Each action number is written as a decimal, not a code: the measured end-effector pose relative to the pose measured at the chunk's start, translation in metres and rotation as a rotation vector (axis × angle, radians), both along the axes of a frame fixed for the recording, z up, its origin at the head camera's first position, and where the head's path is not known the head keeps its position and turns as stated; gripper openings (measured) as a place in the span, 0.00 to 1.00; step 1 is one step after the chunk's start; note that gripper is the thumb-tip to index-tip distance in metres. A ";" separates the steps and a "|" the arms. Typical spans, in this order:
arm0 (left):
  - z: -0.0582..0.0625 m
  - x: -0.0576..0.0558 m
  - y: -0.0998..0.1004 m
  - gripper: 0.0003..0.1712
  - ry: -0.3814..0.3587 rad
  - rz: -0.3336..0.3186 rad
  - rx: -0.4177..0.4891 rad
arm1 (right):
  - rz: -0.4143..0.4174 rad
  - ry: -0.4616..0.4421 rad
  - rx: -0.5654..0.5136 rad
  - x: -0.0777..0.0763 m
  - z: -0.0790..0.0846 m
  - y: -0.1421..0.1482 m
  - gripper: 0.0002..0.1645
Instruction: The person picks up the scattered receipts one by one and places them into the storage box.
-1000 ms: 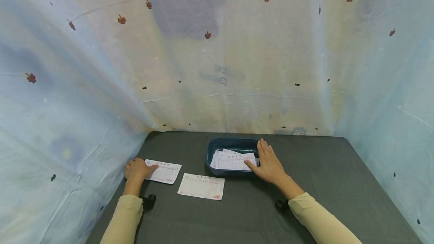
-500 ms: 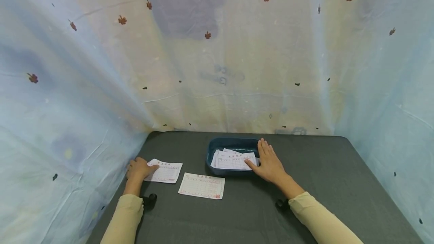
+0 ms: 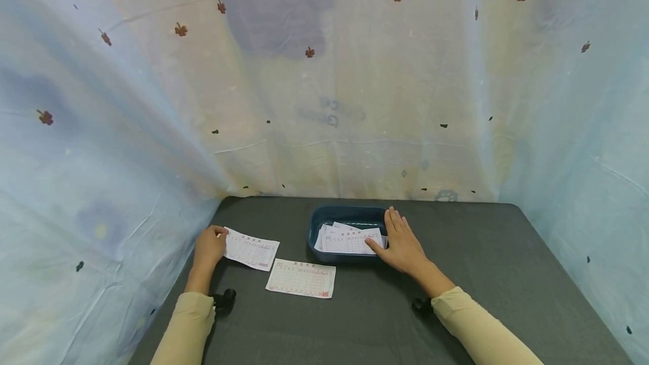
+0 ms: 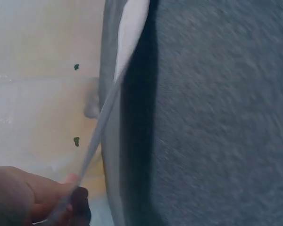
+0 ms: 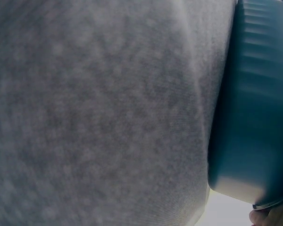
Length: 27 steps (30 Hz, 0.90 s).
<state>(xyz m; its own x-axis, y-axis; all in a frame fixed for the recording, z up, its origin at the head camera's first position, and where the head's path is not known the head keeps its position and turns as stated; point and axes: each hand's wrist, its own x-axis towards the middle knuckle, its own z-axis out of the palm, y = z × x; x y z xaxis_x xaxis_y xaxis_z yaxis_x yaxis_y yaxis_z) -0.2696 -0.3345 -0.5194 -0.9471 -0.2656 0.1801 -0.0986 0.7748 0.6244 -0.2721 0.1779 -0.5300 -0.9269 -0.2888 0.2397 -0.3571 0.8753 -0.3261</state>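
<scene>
My left hand (image 3: pixel 209 246) pinches the left end of a white receipt slip (image 3: pixel 252 249) printed with a ruled form. In the left wrist view the slip (image 4: pixel 101 125) appears nearly edge-on, raised above the cloth, with the left hand (image 4: pixel 33 195) at its lower end. Another receipt slip (image 3: pixel 301 278), with red print, lies flat just to the right. My right hand (image 3: pixel 404 244) rests at the right end of a dark blue plastic tray (image 3: pixel 314 224), fingers straight and thumb over the papers. Several white slips (image 3: pixel 352 241) lie overlapping inside the tray.
A dark grey cloth covers the table (image 3: pixel 375 320). Pale patterned sheeting (image 3: pixel 355 100) hangs behind it and along both sides. Black straps (image 3: pixel 223 299) sit around both wrists. The right wrist view shows the tray's outer wall (image 5: pixel 252 108).
My left hand has shifted forward and now lifts the slip's left end, and the slip has slid slightly right. The right hand, tray and red-printed slip stay put.
</scene>
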 end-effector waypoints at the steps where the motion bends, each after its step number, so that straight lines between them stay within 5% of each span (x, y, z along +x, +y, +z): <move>1: 0.002 0.000 0.001 0.14 0.011 0.003 0.016 | 0.000 0.002 -0.002 0.000 0.000 0.000 0.66; 6: 0.008 0.001 0.006 0.15 0.085 0.024 0.066 | 0.003 0.006 -0.007 0.001 0.001 0.000 0.66; 14: 0.025 -0.001 0.019 0.13 0.305 0.061 0.101 | -0.002 -0.002 -0.006 0.001 0.001 0.000 0.66; 27: 0.052 0.008 0.040 0.20 0.320 0.059 0.286 | 0.000 -0.004 -0.010 0.001 0.002 -0.001 0.66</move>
<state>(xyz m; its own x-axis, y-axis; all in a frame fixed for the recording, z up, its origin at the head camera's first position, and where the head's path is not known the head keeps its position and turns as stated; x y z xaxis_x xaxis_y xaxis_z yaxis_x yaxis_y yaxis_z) -0.2611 -0.2940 -0.4671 -0.8373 -0.3995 0.3734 0.0961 0.5647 0.8197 -0.2708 0.1774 -0.5284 -0.9279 -0.2867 0.2384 -0.3558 0.8720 -0.3362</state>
